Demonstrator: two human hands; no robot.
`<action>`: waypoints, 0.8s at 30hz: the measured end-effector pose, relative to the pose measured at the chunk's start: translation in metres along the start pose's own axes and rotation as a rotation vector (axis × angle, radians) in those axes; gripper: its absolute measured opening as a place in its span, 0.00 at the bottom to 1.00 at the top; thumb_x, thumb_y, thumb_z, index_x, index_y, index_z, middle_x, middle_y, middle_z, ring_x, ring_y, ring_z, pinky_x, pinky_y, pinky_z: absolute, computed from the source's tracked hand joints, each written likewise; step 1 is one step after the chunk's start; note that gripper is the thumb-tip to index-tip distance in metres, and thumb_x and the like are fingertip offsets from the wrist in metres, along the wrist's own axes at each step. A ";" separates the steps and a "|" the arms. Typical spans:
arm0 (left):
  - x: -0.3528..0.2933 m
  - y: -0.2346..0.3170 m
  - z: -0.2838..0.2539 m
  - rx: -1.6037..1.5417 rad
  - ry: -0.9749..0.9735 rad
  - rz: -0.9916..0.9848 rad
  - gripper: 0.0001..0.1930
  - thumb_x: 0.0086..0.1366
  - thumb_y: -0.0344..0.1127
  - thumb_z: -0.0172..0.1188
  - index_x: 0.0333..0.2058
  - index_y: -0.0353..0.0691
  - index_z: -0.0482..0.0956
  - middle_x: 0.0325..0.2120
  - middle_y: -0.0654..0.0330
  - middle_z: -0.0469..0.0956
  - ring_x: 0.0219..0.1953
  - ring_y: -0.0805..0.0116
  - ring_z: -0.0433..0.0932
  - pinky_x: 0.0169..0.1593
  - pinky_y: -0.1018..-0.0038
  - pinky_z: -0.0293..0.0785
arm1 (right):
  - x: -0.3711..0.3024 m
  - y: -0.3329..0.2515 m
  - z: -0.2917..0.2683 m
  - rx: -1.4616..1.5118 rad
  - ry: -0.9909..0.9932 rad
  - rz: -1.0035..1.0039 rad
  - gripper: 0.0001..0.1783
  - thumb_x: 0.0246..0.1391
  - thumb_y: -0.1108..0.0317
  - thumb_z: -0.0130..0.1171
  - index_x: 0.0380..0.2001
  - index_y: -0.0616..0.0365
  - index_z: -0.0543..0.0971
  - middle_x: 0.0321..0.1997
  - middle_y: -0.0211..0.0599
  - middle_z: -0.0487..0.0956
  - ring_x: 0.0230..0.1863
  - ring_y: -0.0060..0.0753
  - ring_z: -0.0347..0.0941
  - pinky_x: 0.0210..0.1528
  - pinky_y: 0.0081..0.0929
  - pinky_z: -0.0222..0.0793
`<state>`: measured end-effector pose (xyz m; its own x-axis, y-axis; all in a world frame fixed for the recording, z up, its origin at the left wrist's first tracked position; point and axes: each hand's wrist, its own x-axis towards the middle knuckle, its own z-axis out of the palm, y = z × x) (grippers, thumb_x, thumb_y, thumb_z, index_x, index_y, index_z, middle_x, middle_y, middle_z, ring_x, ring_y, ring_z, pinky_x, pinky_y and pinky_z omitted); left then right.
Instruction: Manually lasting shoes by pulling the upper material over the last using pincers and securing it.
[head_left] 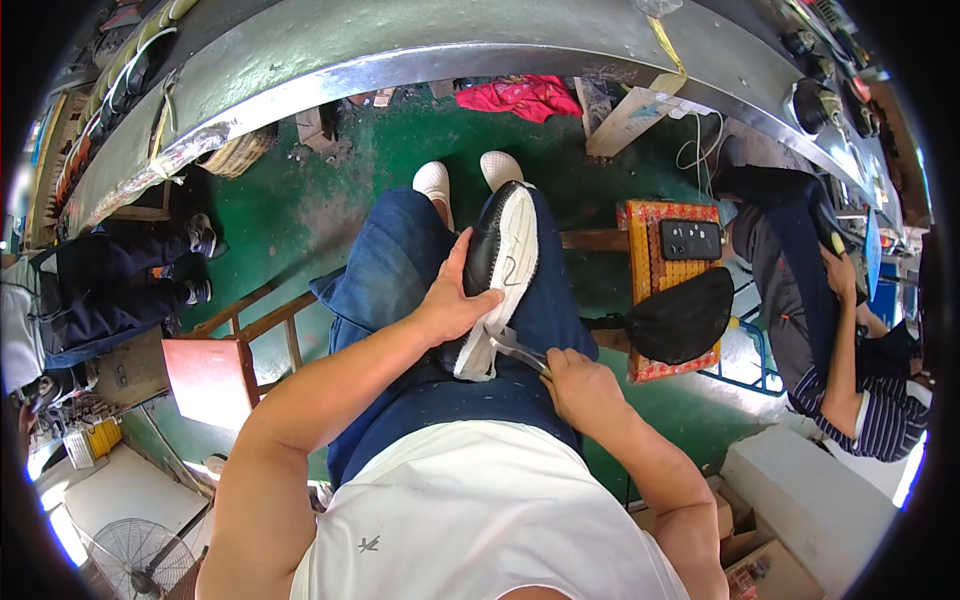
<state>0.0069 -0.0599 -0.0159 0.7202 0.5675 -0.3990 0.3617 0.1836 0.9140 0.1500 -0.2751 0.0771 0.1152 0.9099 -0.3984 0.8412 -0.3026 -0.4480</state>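
Observation:
A black shoe (514, 240) lies on my thighs, its white underside facing up and its toe pointing away from me. A dark handwritten mark shows on that underside. My left hand (452, 304) is wrapped round the shoe's left side, the thumb pressing on the white bottom. My right hand (584, 392) grips a slim, curved metal tool (519, 349), whose handle is mostly hidden in the fist. The tool's tip meets the white bottom near the heel; I cannot tell its exact kind.
A metal-edged workbench (400, 68) curves across the front, with red cloth (525, 97) beneath it. To my right, a stool (643, 225) bears a black phone (690, 240) and black fan-shaped item (682, 315). Co-workers sit on both sides. A red-topped stool (208, 380) stands left.

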 end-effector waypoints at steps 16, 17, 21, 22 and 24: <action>-0.044 -0.009 -0.006 0.050 -0.080 0.024 0.53 0.68 0.35 0.63 0.76 0.48 0.29 0.76 0.49 0.39 0.77 0.59 0.39 0.75 0.67 0.41 | 0.024 0.030 -0.049 0.777 -0.582 0.313 0.15 0.64 0.58 0.60 0.33 0.60 0.77 0.25 0.31 0.80 0.24 0.22 0.75 0.27 0.25 0.69; -0.043 -0.010 -0.006 0.009 -0.077 0.008 0.53 0.67 0.35 0.64 0.76 0.48 0.30 0.76 0.49 0.40 0.77 0.60 0.40 0.75 0.68 0.43 | 0.021 0.024 -0.055 0.699 -0.494 0.384 0.15 0.64 0.58 0.60 0.33 0.61 0.77 0.25 0.33 0.80 0.25 0.24 0.76 0.28 0.26 0.70; -0.055 0.009 -0.004 0.129 -0.044 0.025 0.54 0.65 0.38 0.66 0.76 0.45 0.33 0.75 0.46 0.40 0.77 0.56 0.44 0.74 0.67 0.47 | 0.021 0.020 -0.034 0.675 -0.103 0.171 0.16 0.64 0.59 0.59 0.34 0.64 0.74 0.24 0.44 0.79 0.27 0.44 0.76 0.35 0.37 0.72; -0.072 0.027 0.000 0.351 -0.008 -0.023 0.53 0.64 0.40 0.66 0.75 0.40 0.35 0.74 0.43 0.43 0.76 0.51 0.47 0.74 0.66 0.49 | 0.020 0.022 -0.036 0.678 -0.104 0.171 0.16 0.64 0.59 0.59 0.34 0.64 0.74 0.24 0.44 0.79 0.27 0.44 0.76 0.35 0.37 0.72; -0.084 0.031 -0.001 0.570 0.029 -0.077 0.53 0.62 0.43 0.66 0.74 0.34 0.37 0.73 0.40 0.46 0.75 0.47 0.49 0.74 0.65 0.50 | 0.015 0.021 -0.041 0.506 -0.309 0.136 0.15 0.63 0.60 0.58 0.35 0.65 0.76 0.28 0.51 0.80 0.33 0.56 0.78 0.39 0.43 0.72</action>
<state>-0.0426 -0.1013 0.0455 0.6654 0.5932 -0.4531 0.6802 -0.2320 0.6953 0.1908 -0.2556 0.0948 -0.0184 0.7520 -0.6589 0.4655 -0.5767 -0.6713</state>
